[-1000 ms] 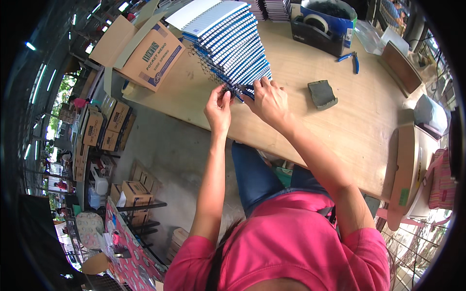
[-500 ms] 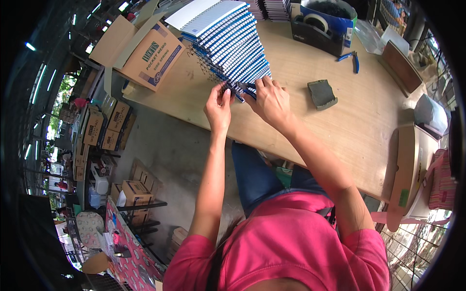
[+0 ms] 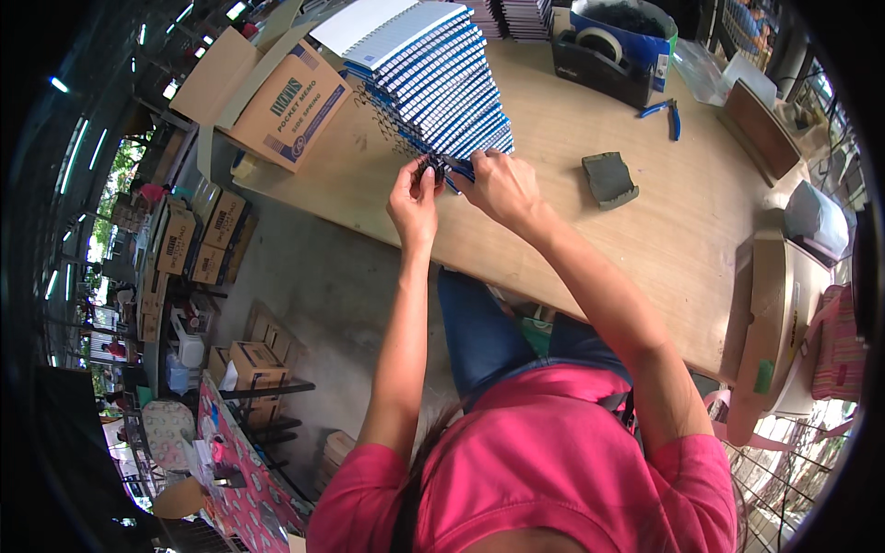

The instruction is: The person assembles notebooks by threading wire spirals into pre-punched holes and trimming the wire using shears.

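Note:
A tall, leaning stack of blue-and-white spiral notebooks (image 3: 454,88) stands at the near edge of the table, with black wire coils (image 3: 385,118) sticking out along its left side. At the stack's lower end, my left hand (image 3: 414,212) pinches the black wire coil ends between thumb and fingers. My right hand (image 3: 505,191) is closed around blue-handled pliers (image 3: 460,169), whose dark jaws are beside the coils and my left fingertips. Exactly what the jaws touch is too small to make out.
A dark grey block (image 3: 609,180) lies right of my hands on the wooden table (image 3: 636,249). Behind it are a second blue-handled tool (image 3: 676,120) and a black tape dispenser (image 3: 604,74). An open cardboard box (image 3: 293,109) stands left of the stack.
My right hand has shifted slightly left and down with the pliers, closer to my left fingers. My left hand stays nearly in place at the coil ends.

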Demonstrator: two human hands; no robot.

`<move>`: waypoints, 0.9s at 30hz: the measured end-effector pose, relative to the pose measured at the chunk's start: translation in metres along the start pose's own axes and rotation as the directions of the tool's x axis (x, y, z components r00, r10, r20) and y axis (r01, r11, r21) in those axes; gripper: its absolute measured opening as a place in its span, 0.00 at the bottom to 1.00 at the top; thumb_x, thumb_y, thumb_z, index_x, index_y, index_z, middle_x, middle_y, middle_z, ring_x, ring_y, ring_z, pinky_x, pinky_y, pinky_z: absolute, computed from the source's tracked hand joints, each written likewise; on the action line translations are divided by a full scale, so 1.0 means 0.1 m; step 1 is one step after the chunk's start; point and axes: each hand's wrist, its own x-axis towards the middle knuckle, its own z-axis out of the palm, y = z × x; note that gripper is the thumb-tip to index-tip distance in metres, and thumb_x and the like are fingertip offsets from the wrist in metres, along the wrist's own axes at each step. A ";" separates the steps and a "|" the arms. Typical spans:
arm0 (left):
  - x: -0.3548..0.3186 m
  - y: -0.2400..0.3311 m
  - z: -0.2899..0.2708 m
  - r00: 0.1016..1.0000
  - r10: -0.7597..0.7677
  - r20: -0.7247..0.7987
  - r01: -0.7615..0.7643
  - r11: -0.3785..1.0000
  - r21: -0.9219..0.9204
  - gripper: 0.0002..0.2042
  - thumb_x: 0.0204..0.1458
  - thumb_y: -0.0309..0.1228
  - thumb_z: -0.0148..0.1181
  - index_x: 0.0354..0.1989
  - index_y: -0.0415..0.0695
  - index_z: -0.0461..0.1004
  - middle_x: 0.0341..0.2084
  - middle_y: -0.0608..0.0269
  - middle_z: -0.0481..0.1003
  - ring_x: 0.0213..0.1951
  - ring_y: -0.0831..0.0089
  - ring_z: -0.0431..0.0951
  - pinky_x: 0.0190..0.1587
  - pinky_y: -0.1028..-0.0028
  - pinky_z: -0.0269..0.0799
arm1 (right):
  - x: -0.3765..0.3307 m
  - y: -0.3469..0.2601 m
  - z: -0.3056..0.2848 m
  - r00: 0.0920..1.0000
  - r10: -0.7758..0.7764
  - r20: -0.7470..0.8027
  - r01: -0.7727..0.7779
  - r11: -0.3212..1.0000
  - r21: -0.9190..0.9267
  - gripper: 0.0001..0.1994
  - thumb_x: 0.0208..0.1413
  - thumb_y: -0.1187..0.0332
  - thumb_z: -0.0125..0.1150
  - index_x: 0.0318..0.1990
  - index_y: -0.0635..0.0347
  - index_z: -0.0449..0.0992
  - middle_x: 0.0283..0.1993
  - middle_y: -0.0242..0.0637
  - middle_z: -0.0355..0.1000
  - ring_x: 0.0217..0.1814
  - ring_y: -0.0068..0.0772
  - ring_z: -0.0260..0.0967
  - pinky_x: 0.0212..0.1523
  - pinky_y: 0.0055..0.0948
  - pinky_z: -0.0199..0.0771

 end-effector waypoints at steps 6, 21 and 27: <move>-0.05 -0.01 0.03 0.999 0.042 -0.032 -0.041 0.998 0.038 0.11 0.62 0.22 0.54 0.51 0.32 0.72 0.38 0.59 0.78 0.35 0.78 0.78 0.39 0.77 0.80 | -0.08 -0.01 -0.06 0.990 -0.011 -0.142 -0.009 0.990 -0.140 0.24 0.52 0.47 0.64 0.39 0.64 0.76 0.41 0.45 0.74 0.38 0.50 0.78 0.33 0.49 0.76; -0.05 0.02 0.02 0.991 -0.114 -0.071 0.099 0.977 -0.191 0.11 0.62 0.24 0.55 0.52 0.34 0.71 0.40 0.61 0.76 0.39 0.76 0.78 0.43 0.76 0.81 | 0.05 0.02 -0.15 1.000 -0.019 0.009 0.019 1.000 -0.011 0.21 0.53 0.51 0.64 0.32 0.66 0.77 0.32 0.46 0.76 0.31 0.49 0.77 0.33 0.41 0.77; -0.28 0.30 0.31 0.801 -0.497 0.335 0.599 0.639 -0.483 0.14 0.62 0.26 0.56 0.55 0.40 0.71 0.41 0.60 0.78 0.41 0.73 0.80 0.44 0.77 0.81 | -0.41 0.59 -0.92 0.835 0.537 0.121 -0.457 0.554 0.696 0.20 0.59 0.51 0.62 0.36 0.64 0.77 0.30 0.40 0.74 0.32 0.35 0.74 0.34 0.36 0.72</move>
